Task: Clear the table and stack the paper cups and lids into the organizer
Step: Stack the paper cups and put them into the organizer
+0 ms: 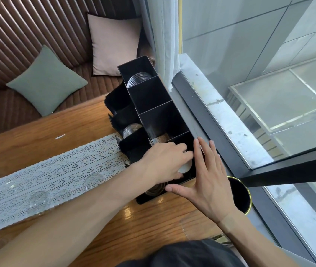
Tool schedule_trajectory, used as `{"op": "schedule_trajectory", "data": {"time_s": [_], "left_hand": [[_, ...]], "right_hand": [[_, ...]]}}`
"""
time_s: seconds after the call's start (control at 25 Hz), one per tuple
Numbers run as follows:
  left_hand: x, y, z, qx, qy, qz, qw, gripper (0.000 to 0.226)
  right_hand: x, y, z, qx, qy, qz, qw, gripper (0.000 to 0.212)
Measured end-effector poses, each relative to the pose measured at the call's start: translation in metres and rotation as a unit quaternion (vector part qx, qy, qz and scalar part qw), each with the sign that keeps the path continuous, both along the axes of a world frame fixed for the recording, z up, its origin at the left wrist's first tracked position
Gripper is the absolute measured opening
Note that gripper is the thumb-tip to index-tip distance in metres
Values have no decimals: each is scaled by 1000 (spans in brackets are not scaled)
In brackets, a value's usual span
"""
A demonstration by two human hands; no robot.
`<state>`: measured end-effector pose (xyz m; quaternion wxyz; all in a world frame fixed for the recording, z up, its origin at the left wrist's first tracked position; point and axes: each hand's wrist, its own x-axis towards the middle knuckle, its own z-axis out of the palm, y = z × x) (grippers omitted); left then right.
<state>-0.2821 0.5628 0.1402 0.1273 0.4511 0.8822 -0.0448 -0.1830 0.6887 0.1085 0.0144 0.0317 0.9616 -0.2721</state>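
A dark garment fills the bottom edge, hiding the near table [143, 218]. The right hand [206, 182] lies flat and spread wide, holding nothing, against the near end of the black organizer [153, 105]. The left hand [164, 162] reaches into the nearest compartment, fingers curled over a white round thing [186, 167], cup or lid I cannot tell; whether it is gripped is hidden. Clear lids [39, 199] lie on the lace runner [66, 170], hard to make out. A dark bin [240, 195] shows partly behind the right hand. Farther compartments hold clear stacks [138, 79]. Cushions [47, 81] sit beyond.
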Motion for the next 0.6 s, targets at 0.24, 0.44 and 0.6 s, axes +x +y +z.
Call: {"op": "schedule_trajectory", "data": {"time_s": [0.24, 0.44, 0.6], "left_hand": [[4, 1, -1, 3, -47, 29, 998, 47], [12, -12, 6, 94, -60, 89, 990, 60], [45, -54, 9, 323, -23, 200, 925, 39]], "right_hand": [[1, 0, 3, -14, 0, -3, 1000, 131], [2, 0, 2, -14, 3, -4, 1000, 132], [14, -6, 3, -35, 85, 11, 996, 103]]}}
